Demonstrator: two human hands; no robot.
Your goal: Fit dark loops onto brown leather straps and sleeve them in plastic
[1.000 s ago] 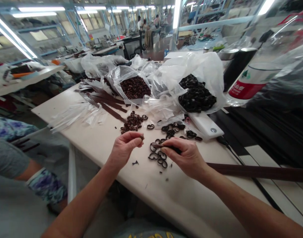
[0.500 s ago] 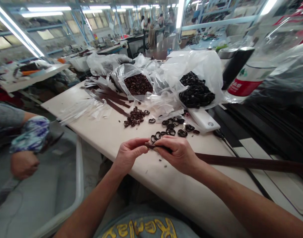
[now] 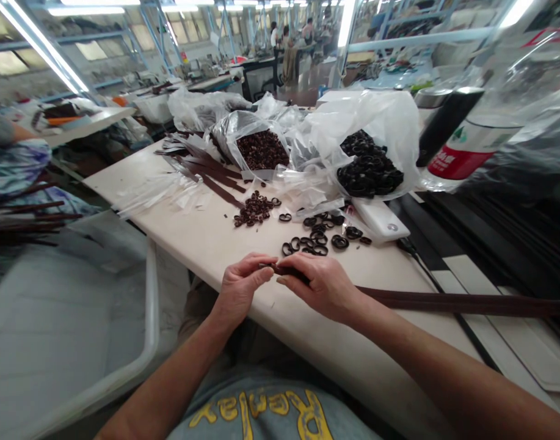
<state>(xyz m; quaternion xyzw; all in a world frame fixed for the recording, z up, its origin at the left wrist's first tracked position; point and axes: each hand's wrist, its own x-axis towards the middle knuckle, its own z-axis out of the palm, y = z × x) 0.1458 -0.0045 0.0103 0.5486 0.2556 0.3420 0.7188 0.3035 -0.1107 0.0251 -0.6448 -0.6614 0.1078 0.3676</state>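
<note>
A long dark brown strap (image 3: pixel 426 300) runs in from the right edge, under my right forearm, to my hands. My right hand (image 3: pixel 320 284) is closed around it close to its end. My left hand (image 3: pixel 239 287) pinches the tip of that end between thumb and fingers, and the two hands almost touch. Whether a small loop sits on the tip is hidden by the fingers. Just beyond my hands lie several black loops (image 3: pixel 317 249), with a heap of small brown loops (image 3: pixel 254 209) farther off to the left.
Clear bags of brown loops (image 3: pixel 264 150) and black loops (image 3: pixel 370 166) stand at the back of the table (image 3: pixel 192 238). Brown strips (image 3: pixel 218 189) lie left of them. A white power bank (image 3: pixel 381 220) and a bottle (image 3: pixel 463 156) are right. A white bin (image 3: pixel 152 305) stands left.
Both hands keep their grip on the strap end, the left fingers shifting slightly. Small dark bits near my hands are gone from the table. At the left, the co-worker's arm has moved up and away.
</note>
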